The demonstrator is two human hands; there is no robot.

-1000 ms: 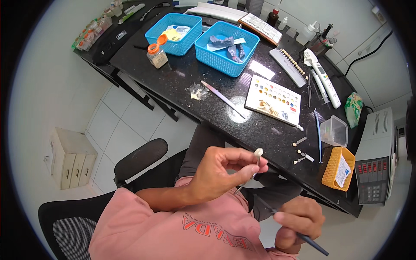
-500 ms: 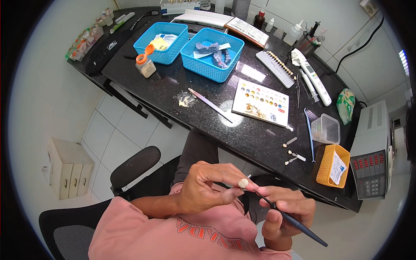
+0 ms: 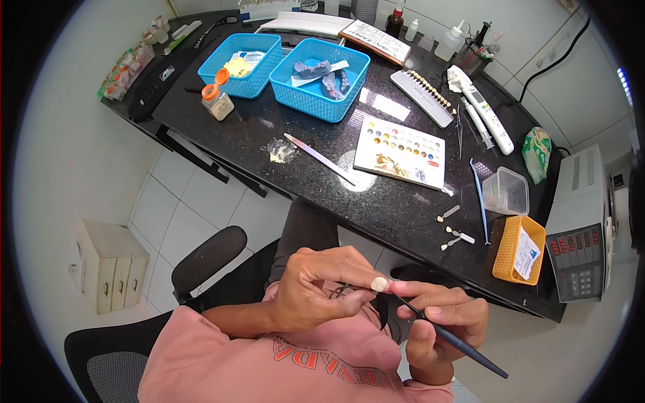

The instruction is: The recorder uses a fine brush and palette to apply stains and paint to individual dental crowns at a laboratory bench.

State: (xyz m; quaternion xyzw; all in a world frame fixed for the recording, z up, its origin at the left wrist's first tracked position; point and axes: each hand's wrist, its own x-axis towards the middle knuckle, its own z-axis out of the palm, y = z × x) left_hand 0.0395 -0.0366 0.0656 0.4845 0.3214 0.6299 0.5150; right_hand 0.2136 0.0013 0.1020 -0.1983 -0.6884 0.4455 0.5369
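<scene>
In front of my chest, my left hand [image 3: 316,285] is closed, with a small cream-coloured tooth crown [image 3: 379,284] at its thumb and fingertips. A thin dark metal piece [image 3: 344,290] shows between thumb and index finger; its kind is unclear. My right hand [image 3: 450,316] grips a slim dark-blue brush [image 3: 467,348] like a pen. The brush points up and left, its thin end close beside the crown; I cannot tell whether they touch. Fingertips of both hands meet or nearly meet by the crown.
On the black worktop lie a stain palette [image 3: 402,153], a pink-white tapered tool [image 3: 322,160], a shade guide [image 3: 423,97] and small tooth samples [image 3: 459,235]. Two blue baskets [image 3: 319,107], an orange-lidded jar [image 3: 218,104], a yellow basket [image 3: 507,248] and a control unit [image 3: 578,221] stand around.
The crown has turned so its pale round face shows more, and the brush end has shifted slightly beside it. Both hands keep their grips. The whole view has shifted a little.
</scene>
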